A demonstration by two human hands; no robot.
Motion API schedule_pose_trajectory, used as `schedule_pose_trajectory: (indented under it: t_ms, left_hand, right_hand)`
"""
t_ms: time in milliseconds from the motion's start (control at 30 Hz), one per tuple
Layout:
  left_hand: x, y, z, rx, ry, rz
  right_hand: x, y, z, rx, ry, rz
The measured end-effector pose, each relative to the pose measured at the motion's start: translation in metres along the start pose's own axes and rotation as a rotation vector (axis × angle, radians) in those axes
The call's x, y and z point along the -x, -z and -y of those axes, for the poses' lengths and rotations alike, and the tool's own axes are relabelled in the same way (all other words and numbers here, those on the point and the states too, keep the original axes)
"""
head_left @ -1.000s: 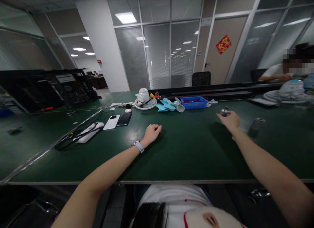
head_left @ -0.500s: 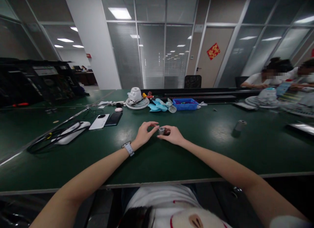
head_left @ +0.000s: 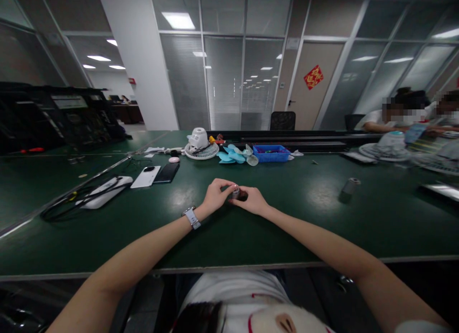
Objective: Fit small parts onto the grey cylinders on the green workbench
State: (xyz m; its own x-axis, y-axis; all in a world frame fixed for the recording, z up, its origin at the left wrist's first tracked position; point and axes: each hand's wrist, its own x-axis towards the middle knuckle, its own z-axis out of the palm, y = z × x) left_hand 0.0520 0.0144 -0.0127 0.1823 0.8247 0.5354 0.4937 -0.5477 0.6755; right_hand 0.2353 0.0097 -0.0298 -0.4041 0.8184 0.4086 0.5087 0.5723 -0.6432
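Observation:
A small grey metal cylinder (head_left: 235, 194) stands upright on the green table between my hands. My right hand (head_left: 253, 199) grips it from the right, with the thumb at its near side and the fingers curled round behind. Over the cylinder's top rim, the thumb and forefinger of my left hand (head_left: 215, 197) come together in a pinch. Whatever those fingertips hold is too small or hidden to make out. Farther right, apart from both hands, another grey metal cylinder (head_left: 350, 186) stands on the table.
Behind my hands are a white fan body (head_left: 198, 139) with its grille, light-blue fan blades (head_left: 229, 154) and a blue tray (head_left: 271, 154). Two phones (head_left: 146, 177) and a white device with black cables (head_left: 107, 193) lie left. People (head_left: 380, 120) sit at the far right.
My left hand has moved slightly right, its thumb and forefinger closing together over the cylinder's top. My right hand keeps its grip, and the cylinder stays in about the same place.

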Motion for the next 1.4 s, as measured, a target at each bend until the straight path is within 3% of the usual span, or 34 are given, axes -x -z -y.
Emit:
schedule_pose_trajectory:
  t_ms: [100, 167, 333, 500, 567, 667, 800, 900, 1000, 1100, 1200, 1300, 1333, 1400]
  left_hand:
    - [-0.002, 0.003, 0.004, 0.02, 0.036, -0.104]
    - [-0.004, 0.007, 0.013, 0.01, 0.069, -0.101]
    - [-0.003, 0.013, 0.036, -0.008, 0.219, 0.162]
    - [0.001, 0.011, 0.037, -0.089, 0.127, 0.267]
    - [0.002, 0.011, 0.033, -0.121, 0.13, 0.286]
    - [0.003, 0.012, 0.028, -0.149, 0.172, 0.294]
    - [0.003, 0.013, 0.028, -0.146, 0.174, 0.286]
    - [0.002, 0.012, 0.033, -0.122, 0.209, 0.19]
    - [0.002, 0.01, 0.039, -0.051, 0.25, 0.04]
    - [0.002, 0.008, 0.044, -0.017, 0.27, -0.065]
    - [0.002, 0.006, 0.045, 0.004, 0.292, -0.113]
    - [0.001, 0.005, 0.044, 0.035, 0.328, -0.136]
    - [0.001, 0.005, 0.044, 0.041, 0.34, -0.14]
    - [0.001, 0.004, 0.045, 0.048, 0.361, -0.148]
  right_hand:
    - [0.0, 0.0, -0.001, 0.024, 0.003, -0.007]
    - [0.0, 0.001, -0.001, 0.025, 0.015, -0.015]
    - [0.003, 0.001, 0.002, 0.091, 0.004, -0.022]
    - [-0.002, 0.01, -0.005, 0.171, 0.001, -0.092]
    - [-0.007, 0.025, -0.019, 0.229, -0.032, -0.182]
    - [-0.012, 0.066, -0.054, 0.399, -0.146, -0.359]
    - [0.001, 0.135, -0.111, 0.621, -0.494, -0.57]
    - [0.018, 0.174, -0.142, 0.732, -0.739, -0.644]
    - [0.03, 0.191, -0.157, 0.741, -0.903, -0.636]
    - [0.035, 0.192, -0.159, 0.684, -0.999, -0.579]
    - [0.033, 0.186, -0.15, 0.745, -0.938, -0.677]
    - [0.019, 0.17, -0.124, 0.867, -0.631, -0.796]
    - [0.013, 0.16, -0.111, 0.858, -0.501, -0.756]
    - [0.002, 0.132, -0.081, 0.767, -0.241, -0.556]
